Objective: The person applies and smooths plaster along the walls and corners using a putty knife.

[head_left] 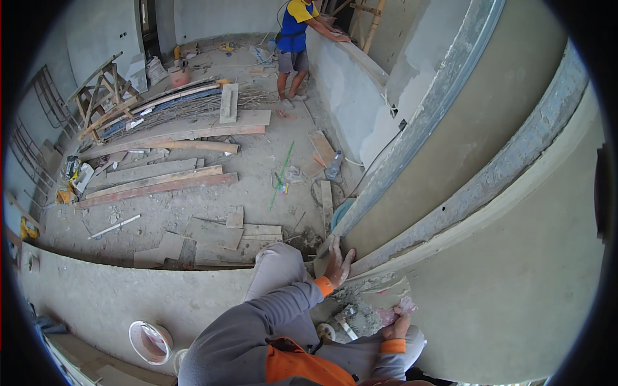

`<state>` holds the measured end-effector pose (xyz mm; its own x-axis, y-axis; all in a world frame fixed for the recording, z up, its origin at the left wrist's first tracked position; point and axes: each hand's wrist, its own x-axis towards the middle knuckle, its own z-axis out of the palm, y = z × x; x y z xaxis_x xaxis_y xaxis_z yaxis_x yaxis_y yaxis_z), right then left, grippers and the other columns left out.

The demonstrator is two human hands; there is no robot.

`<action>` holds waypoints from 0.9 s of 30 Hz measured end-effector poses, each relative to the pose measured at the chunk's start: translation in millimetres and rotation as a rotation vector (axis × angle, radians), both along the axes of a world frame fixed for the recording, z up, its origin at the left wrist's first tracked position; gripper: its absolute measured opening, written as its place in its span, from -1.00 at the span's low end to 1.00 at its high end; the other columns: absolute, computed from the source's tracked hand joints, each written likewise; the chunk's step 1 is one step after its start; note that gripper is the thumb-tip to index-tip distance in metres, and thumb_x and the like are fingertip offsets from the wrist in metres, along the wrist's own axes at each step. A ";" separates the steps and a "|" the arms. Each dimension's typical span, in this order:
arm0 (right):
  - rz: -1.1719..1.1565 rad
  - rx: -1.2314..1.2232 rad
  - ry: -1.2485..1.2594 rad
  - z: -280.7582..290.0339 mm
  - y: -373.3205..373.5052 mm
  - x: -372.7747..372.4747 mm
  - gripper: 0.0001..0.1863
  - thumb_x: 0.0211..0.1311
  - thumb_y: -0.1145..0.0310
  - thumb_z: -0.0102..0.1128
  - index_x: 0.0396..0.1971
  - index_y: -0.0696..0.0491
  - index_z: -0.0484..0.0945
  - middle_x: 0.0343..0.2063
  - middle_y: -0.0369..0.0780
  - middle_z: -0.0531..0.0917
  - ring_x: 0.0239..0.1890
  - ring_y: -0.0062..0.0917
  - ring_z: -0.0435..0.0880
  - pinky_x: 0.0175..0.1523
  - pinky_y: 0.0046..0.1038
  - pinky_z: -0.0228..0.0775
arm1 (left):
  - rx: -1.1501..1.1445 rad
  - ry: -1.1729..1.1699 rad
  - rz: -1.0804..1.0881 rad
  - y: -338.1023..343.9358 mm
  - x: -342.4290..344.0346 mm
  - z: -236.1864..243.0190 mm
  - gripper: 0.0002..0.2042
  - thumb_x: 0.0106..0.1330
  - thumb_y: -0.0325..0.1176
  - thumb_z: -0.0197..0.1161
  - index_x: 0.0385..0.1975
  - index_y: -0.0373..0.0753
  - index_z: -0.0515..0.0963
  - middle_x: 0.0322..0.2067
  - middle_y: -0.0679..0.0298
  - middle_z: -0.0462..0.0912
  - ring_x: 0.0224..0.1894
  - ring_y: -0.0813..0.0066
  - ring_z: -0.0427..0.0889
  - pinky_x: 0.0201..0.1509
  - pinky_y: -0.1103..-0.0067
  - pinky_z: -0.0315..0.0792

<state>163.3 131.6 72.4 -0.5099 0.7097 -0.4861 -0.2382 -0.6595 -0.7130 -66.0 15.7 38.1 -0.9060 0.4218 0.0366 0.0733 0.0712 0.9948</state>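
Observation:
My left hand is stretched out with its fingers apart, touching the lower end of a smooth grey plastered strip between two long metal straightedges. One is the bluish-grey metal bar; the other is the mortar-smeared bar. Closer to my knee, my right hand is closed round a crumpled pinkish piece, perhaps plastic or cloth. Between my legs and the wall lies a heap of wet grey mortar. A tool with a pale handle rests in it, beside a small round object.
I sit on a concrete ledge with a white bucket to my left. Below, long planks and broken boards litter the floor. A co-worker in blue and yellow stands at a low wall. Sawhorses stand far left.

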 end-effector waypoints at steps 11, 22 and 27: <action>-0.019 -0.026 0.015 -8.9 5.4 4.0 -0.73 -0.15 0.53 0.00 -0.33 0.06 0.46 -0.41 -0.27 0.53 -0.32 -0.36 0.55 -0.09 -0.30 0.46 | 0.026 0.041 0.056 3.7 -1.3 -4.4 -0.28 0.32 -0.12 0.04 0.31 -0.34 -0.17 0.27 -0.19 -0.07 0.34 -0.05 -0.03 0.38 0.34 -0.07; -0.034 0.011 0.001 -6.7 3.3 3.8 -0.84 -0.16 0.52 0.00 -0.47 0.04 0.45 -0.50 -0.30 0.50 -0.41 -0.41 0.53 -0.16 -0.34 0.47 | -0.021 0.070 0.047 4.2 -2.2 -4.9 -0.29 0.35 -0.13 0.01 0.31 -0.36 -0.18 0.28 -0.21 -0.12 0.36 -0.05 -0.11 0.39 0.33 -0.14; -0.047 -0.003 -0.024 0.7 -1.0 -0.9 -0.88 -0.16 0.51 0.01 -0.52 0.03 0.44 -0.52 -0.31 0.48 -0.44 -0.42 0.51 -0.19 -0.35 0.46 | -0.026 0.074 0.052 4.6 -2.1 -8.3 -0.29 0.35 -0.13 0.01 0.31 -0.37 -0.18 0.28 -0.22 -0.12 0.35 -0.06 -0.09 0.38 0.33 -0.11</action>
<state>162.4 130.7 73.1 -0.4646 0.7311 -0.4996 -0.2518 -0.6500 -0.7170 -68.2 20.3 29.7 -0.9218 0.3763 0.0937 0.1419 0.1027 0.9845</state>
